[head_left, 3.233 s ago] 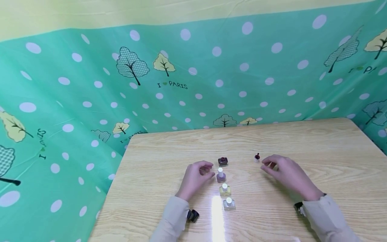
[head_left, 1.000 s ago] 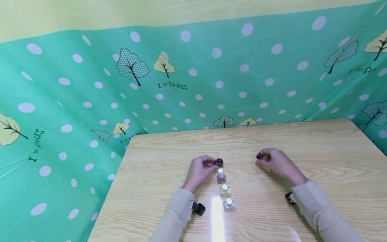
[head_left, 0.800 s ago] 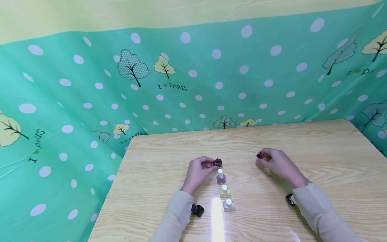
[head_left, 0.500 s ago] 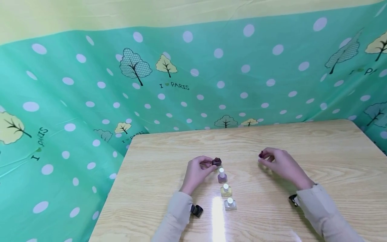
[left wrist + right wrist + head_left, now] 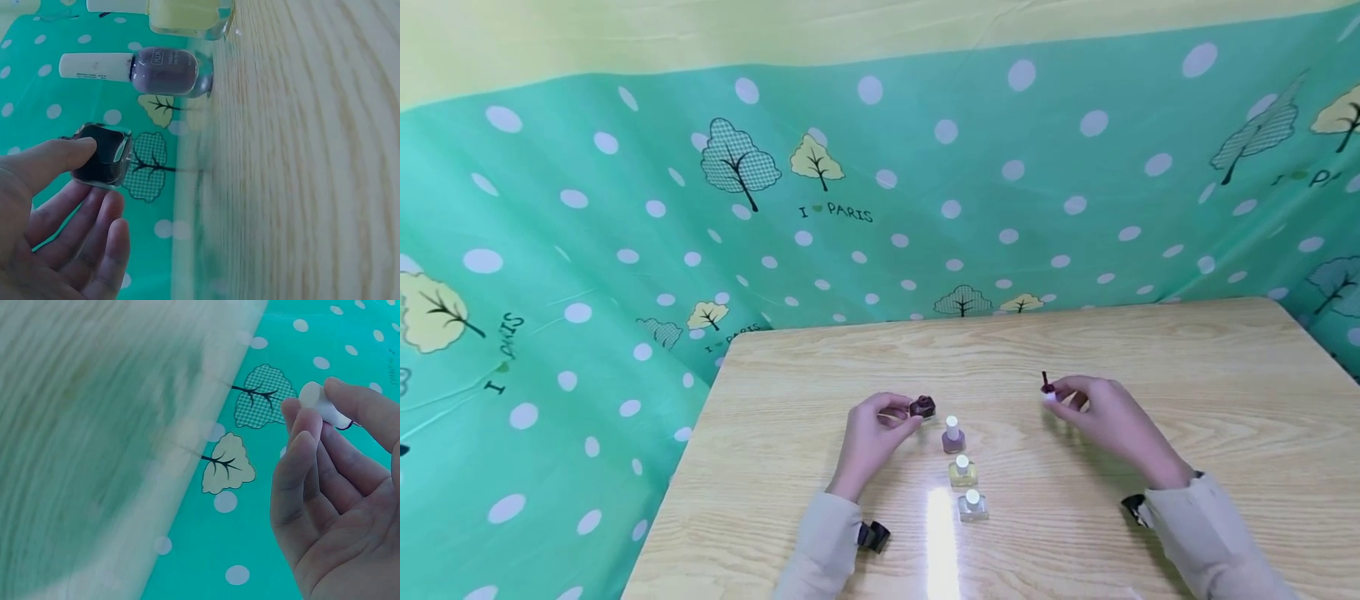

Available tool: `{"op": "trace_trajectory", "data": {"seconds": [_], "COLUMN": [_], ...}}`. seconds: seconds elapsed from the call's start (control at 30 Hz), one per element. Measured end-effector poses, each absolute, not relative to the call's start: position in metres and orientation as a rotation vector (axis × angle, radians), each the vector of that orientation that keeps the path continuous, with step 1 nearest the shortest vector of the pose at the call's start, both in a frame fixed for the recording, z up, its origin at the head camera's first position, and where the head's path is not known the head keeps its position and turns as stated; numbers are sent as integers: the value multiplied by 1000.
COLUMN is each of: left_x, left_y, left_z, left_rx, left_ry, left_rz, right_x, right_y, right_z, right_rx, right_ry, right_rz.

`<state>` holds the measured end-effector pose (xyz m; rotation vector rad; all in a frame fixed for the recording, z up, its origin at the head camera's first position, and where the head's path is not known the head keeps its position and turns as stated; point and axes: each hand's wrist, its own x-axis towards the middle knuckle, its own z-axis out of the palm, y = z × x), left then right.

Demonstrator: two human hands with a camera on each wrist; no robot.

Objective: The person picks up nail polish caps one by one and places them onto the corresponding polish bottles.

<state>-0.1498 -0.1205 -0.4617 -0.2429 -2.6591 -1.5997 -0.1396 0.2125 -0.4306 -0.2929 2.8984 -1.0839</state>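
My left hand (image 5: 880, 429) pinches an uncapped bottle of dark red nail polish (image 5: 922, 407) between thumb and fingers. In the left wrist view the dark bottle (image 5: 103, 154) is off the table, its neck partly behind the thumb. My right hand (image 5: 1105, 417) grips the white nail polish cap (image 5: 1048, 397), its dark brush (image 5: 1044, 379) pointing up. The right wrist view shows the cap (image 5: 320, 403) between thumb and fingertips, the brush mostly hidden. Close to the left hand stands a capped purple nail polish bottle (image 5: 953, 440).
In front of the purple bottle stand a yellow nail polish bottle (image 5: 962, 475) and a clear one (image 5: 973, 508), both with white caps. They are on a wooden table (image 5: 820, 367). A green dotted cloth (image 5: 850, 150) hangs behind it.
Both hands took hold: the left of the dark bottle, the right of the cap. The left hand has drawn the bottle leftward, out of the row. The right hand has turned the brush upward into view.
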Motion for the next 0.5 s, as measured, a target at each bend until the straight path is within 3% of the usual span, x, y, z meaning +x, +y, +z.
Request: {"op": "trace_trajectory", "data": {"seconds": [0.5], "left_x": [-133], "left_y": [-116], "left_z": [-446], "left_rx": [-320], "left_ry": [-2595], "left_rz": [-1594], "right_x": [-125], "right_y": [198], "right_z": [-415], "right_rx": [-443], "right_ry": [3004], "right_rz": [-1155]}}
